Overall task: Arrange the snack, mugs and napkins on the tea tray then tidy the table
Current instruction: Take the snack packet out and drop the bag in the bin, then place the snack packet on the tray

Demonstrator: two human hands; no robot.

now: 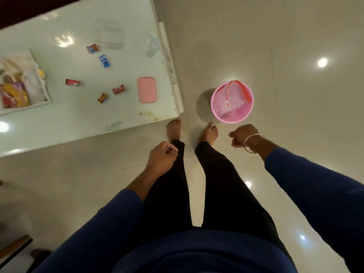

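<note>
Warm, dim indoor light fills a soft, slightly blurred wide-angle frame. Ceiling lamps glare as white spots on the glossy floor [275, 46] at 2 and 5 o'clock and on the counter [78, 119] at 10. Straight edges bow toward the corners.

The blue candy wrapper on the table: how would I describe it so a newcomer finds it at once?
Start at the pale glossy table and find the pink lid near its right edge. Up and left of it lie five scattered wrappers; the blue candy wrapper is the only blue one, just below the orange-and-blue wrapper.
</note>
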